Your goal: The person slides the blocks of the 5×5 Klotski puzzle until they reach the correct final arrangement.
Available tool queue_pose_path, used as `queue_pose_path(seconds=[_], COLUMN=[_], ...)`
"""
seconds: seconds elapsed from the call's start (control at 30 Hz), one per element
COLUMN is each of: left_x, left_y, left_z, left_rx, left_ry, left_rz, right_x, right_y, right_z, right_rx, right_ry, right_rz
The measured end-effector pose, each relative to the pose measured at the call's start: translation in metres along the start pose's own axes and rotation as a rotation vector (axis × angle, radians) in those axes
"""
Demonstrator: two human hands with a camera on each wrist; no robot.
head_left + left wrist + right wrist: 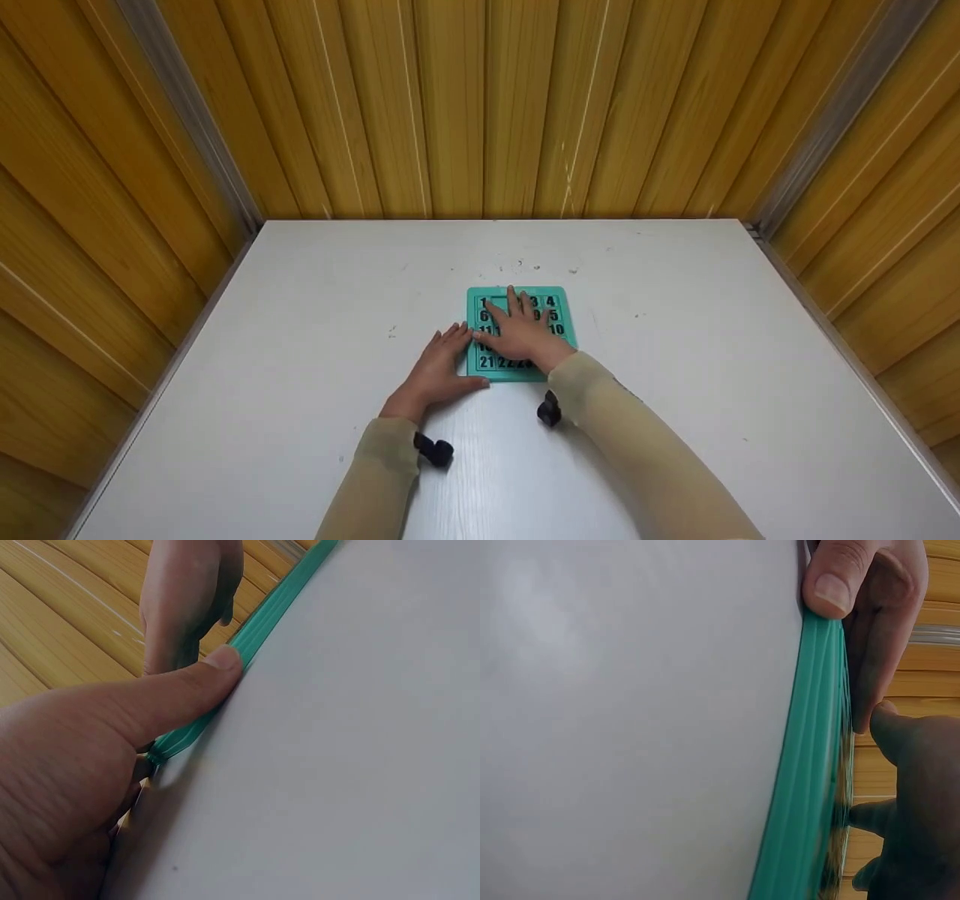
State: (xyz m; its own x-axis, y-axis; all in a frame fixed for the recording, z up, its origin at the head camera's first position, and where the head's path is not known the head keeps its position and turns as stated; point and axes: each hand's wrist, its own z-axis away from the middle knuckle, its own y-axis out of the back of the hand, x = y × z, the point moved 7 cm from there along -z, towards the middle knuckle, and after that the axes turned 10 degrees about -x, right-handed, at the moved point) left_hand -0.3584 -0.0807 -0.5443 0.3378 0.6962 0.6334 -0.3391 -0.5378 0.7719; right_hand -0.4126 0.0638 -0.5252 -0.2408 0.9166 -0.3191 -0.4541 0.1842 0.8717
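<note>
A green number slide puzzle (568,352) lies flat on the white table, with black numbers on its square tiles. A blank slot shows right of the tile marked 1. My left hand (439,371) holds the puzzle's near left corner, thumb against the front edge and fingers along the left side. In the right wrist view, that left thumb (832,592) presses the green rim. My right hand (517,334) is spread over the tiles, fingers extended and fingertips touching the upper rows. It covers several middle numbers. Both wrist views show the puzzle only edge-on.
The white table (337,300) carries small dark marks behind the puzzle. Yellow wood-look panels (450,112) rise at the back and both sides, with grey metal posts (187,112) in the corners. A black wrist device (439,452) sits on each sleeve.
</note>
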Motion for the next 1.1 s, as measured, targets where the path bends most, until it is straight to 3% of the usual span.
queue_pose_path(seconds=[0.23,0.6,0.8,1.1], left_x=[-0.001,-0.001,-0.003,0.001], left_y=[-0.001,-0.001,-0.004,-0.001], left_z=[-0.001,0.000,0.001,0.001], left_rx=[-0.010,0.002,0.000,-0.001], left_ry=[0.019,0.019,0.055,0.034], left_rz=[-0.002,-0.005,0.002,0.000], right_x=[0.011,0.042,0.041,0.026], right_y=[0.004,0.012,0.009,0.005], right_z=[0.005,0.021,0.020,0.013], right_rx=[0.016,0.032,0.025,0.017], right_ry=[0.019,-0.048,-0.045,-0.048], right_rz=[-0.040,-0.065,-0.055,-0.039])
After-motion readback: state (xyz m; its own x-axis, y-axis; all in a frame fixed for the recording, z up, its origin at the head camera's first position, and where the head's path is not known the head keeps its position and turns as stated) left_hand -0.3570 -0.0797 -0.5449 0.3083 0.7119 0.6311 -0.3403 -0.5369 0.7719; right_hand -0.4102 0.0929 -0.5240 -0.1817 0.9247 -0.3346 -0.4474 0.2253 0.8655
